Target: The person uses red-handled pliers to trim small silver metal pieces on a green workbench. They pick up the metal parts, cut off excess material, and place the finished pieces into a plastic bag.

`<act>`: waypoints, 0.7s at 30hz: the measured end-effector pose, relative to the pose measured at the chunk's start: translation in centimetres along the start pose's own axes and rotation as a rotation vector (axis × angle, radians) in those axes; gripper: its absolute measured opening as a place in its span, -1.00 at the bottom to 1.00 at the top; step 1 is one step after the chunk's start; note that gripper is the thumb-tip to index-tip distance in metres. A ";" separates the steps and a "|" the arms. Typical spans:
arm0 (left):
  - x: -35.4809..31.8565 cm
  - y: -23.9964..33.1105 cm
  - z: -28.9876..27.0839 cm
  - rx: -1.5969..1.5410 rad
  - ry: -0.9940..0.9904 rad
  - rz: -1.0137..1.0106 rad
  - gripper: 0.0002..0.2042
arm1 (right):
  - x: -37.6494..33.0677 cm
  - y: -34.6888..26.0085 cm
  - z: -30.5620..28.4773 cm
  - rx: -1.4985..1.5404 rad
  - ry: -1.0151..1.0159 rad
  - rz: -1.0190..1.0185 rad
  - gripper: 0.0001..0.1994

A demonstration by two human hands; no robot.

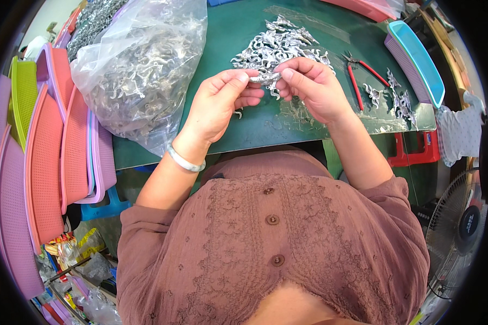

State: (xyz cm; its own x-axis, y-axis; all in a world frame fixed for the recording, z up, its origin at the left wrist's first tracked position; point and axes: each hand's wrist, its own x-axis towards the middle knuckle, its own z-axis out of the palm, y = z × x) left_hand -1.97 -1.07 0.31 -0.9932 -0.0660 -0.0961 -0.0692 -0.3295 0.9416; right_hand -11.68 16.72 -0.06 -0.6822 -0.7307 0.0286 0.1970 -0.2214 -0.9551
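Both hands meet over the green table point(287, 127) on one small silver metal piece point(265, 78). My left hand point(222, 100) pinches its left end between thumb and fingers. My right hand point(309, 84) grips its right end. A pale bangle point(185, 161) circles my left wrist. Just beyond the hands lies a pile of similar silver metal pieces point(279, 46). One small metal piece point(238, 113) lies on the table under my left hand.
A big clear plastic bag point(141, 70) of metal parts stands at the left. Red-handled pliers point(358, 73) and a few loose pieces point(398, 100) lie at the right, beside a blue and purple basket point(417, 59). Stacked pink and green baskets point(43, 162) fill the left side. A fan point(461, 222) stands low right.
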 end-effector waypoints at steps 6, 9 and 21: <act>-0.2 -0.2 0.1 -0.300 -0.020 0.094 -0.73 | -1.1 0.3 0.4 -0.178 -0.074 -0.162 -0.79; -0.3 -0.3 -0.1 -0.306 -0.036 0.085 -0.72 | -1.4 0.5 0.6 -0.189 -0.078 -0.205 -0.79; -0.5 -0.9 -0.7 -0.307 -0.085 0.051 -0.66 | -1.6 1.0 0.6 -0.160 -0.098 -0.193 -0.79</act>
State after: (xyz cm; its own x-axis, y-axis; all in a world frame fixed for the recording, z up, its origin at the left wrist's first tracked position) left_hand -1.36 -1.44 -0.70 -0.9998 -0.0151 -0.0114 -0.0001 -0.5972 0.8021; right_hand -10.03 17.28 -0.86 -0.6232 -0.7458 0.2353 -0.0492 -0.2629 -0.9636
